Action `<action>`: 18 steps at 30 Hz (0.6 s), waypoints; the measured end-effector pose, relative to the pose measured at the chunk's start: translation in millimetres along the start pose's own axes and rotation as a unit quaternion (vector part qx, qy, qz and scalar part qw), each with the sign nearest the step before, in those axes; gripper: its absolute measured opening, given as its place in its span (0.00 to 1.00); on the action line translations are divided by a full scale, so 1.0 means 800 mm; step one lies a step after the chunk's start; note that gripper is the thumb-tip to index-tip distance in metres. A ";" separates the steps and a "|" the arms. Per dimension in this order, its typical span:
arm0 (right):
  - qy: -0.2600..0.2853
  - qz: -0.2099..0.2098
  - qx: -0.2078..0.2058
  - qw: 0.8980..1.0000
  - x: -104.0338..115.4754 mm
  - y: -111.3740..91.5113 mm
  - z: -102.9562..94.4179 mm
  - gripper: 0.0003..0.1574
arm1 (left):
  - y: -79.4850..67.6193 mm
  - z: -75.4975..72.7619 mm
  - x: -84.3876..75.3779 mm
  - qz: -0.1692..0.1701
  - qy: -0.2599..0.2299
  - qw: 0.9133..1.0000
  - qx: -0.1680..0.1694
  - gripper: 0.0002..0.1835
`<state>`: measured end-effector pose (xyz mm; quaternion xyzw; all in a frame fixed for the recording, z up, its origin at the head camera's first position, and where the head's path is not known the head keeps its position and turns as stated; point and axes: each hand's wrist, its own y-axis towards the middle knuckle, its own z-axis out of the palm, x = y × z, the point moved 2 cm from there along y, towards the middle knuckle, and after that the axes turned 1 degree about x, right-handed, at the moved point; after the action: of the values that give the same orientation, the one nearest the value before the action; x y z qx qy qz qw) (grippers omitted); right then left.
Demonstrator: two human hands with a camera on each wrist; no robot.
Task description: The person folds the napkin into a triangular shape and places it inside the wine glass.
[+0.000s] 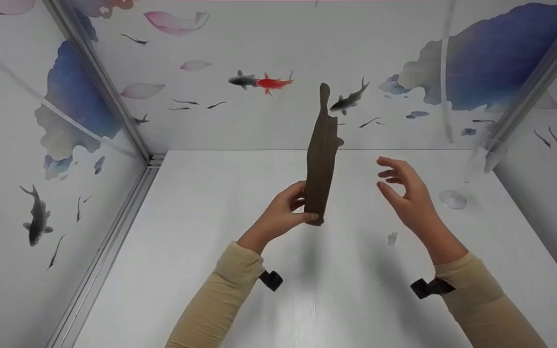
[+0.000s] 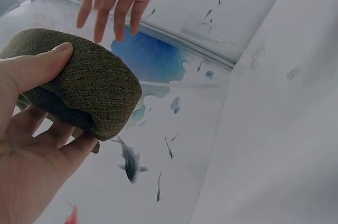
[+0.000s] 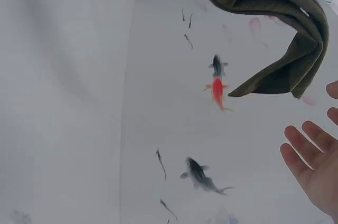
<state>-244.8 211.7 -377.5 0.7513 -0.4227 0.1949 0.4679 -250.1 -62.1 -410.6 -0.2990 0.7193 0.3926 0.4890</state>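
My left hand grips the lower end of a folded dark olive-brown cloth, raised above the white table. The thumb presses its near face while the other fingers reach round behind. In the left wrist view the cloth shows a coarse weave and a hollow fold by the fingers. The right wrist view shows the cloth bent in a curve, with a loose pointed flap. To the right of it, my right hand hovers with fingers loosely spread, apart from the cloth and holding nothing.
A clear stemmed glass stands on the table's right side, near the wall. A small greyish clear piece lies below the right hand. White panels printed with fish and petals enclose the white table at the back and sides.
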 end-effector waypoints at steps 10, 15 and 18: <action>-0.053 0.015 -0.138 0.989 -0.053 -0.023 -0.042 0.22 | -0.006 -0.005 -0.008 0.023 0.007 1.000 -0.017 0.32; -0.101 0.037 -0.187 0.976 -0.087 -0.028 -0.064 0.22 | -0.011 -0.010 -0.008 0.027 0.005 0.999 -0.021 0.32; -0.128 0.073 -0.189 0.971 -0.105 -0.028 -0.078 0.24 | -0.015 -0.012 -0.008 0.036 0.005 0.999 -0.021 0.32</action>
<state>-267.8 308.7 -416.8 0.6352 -0.5618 0.0474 0.5280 -242.4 -76.3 -405.8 -0.2844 0.7238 0.4234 0.4648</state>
